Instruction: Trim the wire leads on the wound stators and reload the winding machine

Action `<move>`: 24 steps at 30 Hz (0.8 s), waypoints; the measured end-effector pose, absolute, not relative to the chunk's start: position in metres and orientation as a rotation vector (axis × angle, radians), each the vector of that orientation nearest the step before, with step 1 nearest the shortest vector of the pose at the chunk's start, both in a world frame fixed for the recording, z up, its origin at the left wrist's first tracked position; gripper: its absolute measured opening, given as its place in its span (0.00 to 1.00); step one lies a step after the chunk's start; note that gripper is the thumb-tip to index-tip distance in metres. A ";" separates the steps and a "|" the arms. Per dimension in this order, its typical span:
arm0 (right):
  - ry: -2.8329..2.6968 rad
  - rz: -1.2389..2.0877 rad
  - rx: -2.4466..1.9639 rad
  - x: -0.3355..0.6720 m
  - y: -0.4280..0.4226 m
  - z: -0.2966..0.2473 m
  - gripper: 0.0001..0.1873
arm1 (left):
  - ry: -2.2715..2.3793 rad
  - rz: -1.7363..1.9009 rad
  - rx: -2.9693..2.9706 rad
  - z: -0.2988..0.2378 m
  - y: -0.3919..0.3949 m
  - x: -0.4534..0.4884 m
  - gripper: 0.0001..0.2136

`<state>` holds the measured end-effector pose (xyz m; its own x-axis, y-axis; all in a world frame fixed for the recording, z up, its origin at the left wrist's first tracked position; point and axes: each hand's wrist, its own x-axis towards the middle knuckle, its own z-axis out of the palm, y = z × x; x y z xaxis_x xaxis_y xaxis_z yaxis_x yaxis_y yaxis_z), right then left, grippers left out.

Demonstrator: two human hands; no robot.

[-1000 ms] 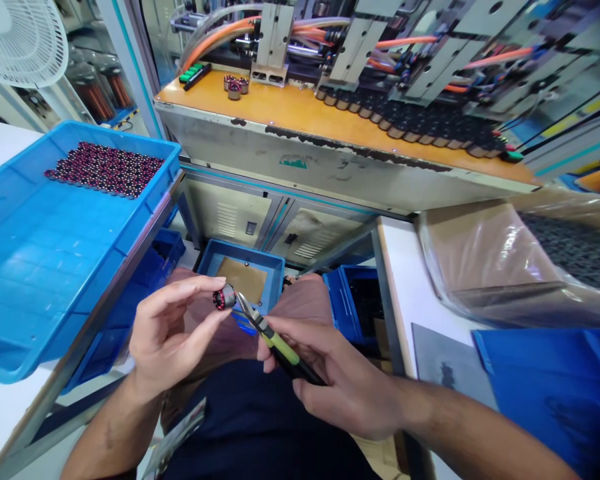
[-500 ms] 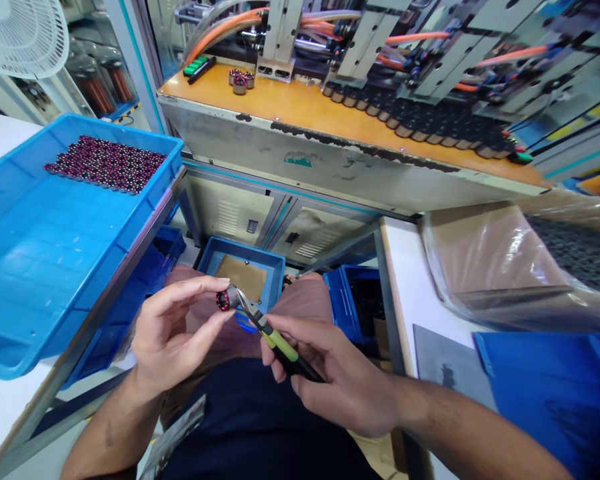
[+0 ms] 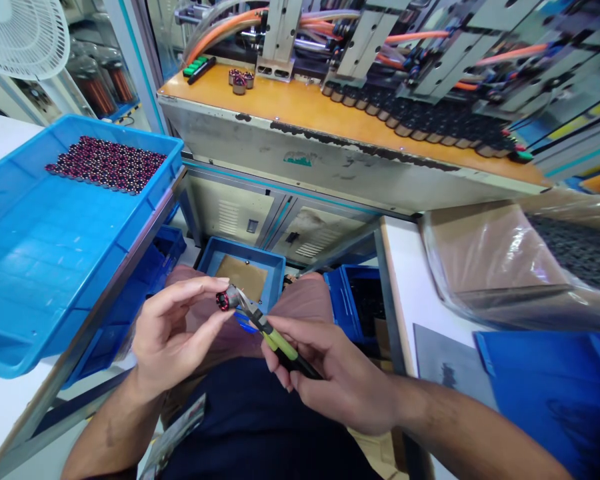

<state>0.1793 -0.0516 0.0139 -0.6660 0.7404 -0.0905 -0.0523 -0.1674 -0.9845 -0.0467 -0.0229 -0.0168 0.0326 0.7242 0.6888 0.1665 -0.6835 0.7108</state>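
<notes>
My left hand [image 3: 173, 333] pinches a small wound coil part [image 3: 225, 300], red and dark, between thumb and forefinger over my lap. My right hand [image 3: 337, 377] grips small cutters with green and black handles [image 3: 280, 345]. The metal tips of the cutters touch the right side of the coil part. A big blue tray [image 3: 40, 247] on my left holds several rows of similar red coil parts [image 3: 107, 163] at its far end.
A winding machine with an orange deck [image 3: 300, 107] stands ahead, with dark parts lined along it. A small blue bin [image 3: 243, 270] sits below my hands. Plastic-wrapped trays [image 3: 525, 260] and another blue tray [image 3: 555, 387] lie on the right. A white fan [image 3: 20, 33] is at top left.
My hands stay together almost in place. The coil part has turned slightly in my left fingers, and the cutter tips have shifted a little against it.
</notes>
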 end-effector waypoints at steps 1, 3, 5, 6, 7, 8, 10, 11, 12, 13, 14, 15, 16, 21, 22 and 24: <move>-1.569 1.882 -0.813 0.179 -0.051 0.015 0.13 | 0.910 1.689 1.886 -0.018 -0.023 -0.047 0.37; -1.562 1.875 -0.848 0.178 -0.050 0.016 0.11 | 0.932 1.687 1.896 -0.020 -0.023 -0.047 0.36; -1.500 1.861 -0.853 0.178 -0.048 0.017 0.12 | 0.951 1.691 1.886 -0.023 -0.023 -0.047 0.36; -1.464 1.851 -0.849 0.178 -0.047 0.016 0.14 | 0.960 1.695 1.873 -0.023 -0.023 -0.047 0.36; -1.430 1.840 -0.844 0.178 -0.046 0.015 0.18 | 0.973 1.695 1.862 -0.023 -0.023 -0.048 0.36; -1.407 1.832 -0.845 0.178 -0.046 0.014 0.22 | 0.992 1.687 1.872 -0.023 -0.023 -0.049 0.35; -1.385 1.824 -0.872 0.177 -0.048 0.010 0.27 | 1.054 1.633 1.978 -0.019 -0.024 -0.053 0.31; -1.390 1.819 -0.908 0.177 -0.049 0.009 0.27 | 1.087 1.595 2.060 -0.017 -0.024 -0.055 0.29; -1.410 1.792 -0.950 0.177 -0.049 0.007 0.25 | 1.114 1.558 2.141 -0.014 -0.023 -0.058 0.27; -1.458 1.737 -0.995 0.177 -0.048 0.006 0.24 | 1.133 1.534 2.204 -0.012 -0.022 -0.060 0.26; -1.534 1.642 -1.035 0.177 -0.043 0.006 0.23 | 1.141 1.532 2.236 -0.011 -0.020 -0.062 0.25; -1.627 1.502 -1.066 0.179 -0.035 0.008 0.24 | 1.144 1.547 2.232 -0.010 -0.017 -0.064 0.23; -1.726 1.325 -1.089 0.181 -0.023 0.013 0.26 | 1.155 1.560 2.190 -0.010 -0.013 -0.066 0.21; -1.957 0.320 -1.232 0.209 0.100 0.076 0.35 | 1.138 1.547 1.417 -0.025 0.011 -0.073 0.10; -1.978 0.181 -1.327 0.214 0.133 0.088 0.35 | 1.088 1.524 1.235 -0.029 0.012 -0.075 0.11; -2.005 -0.032 -1.620 0.217 0.194 0.105 0.33 | 0.999 1.437 0.960 -0.035 0.008 -0.082 0.15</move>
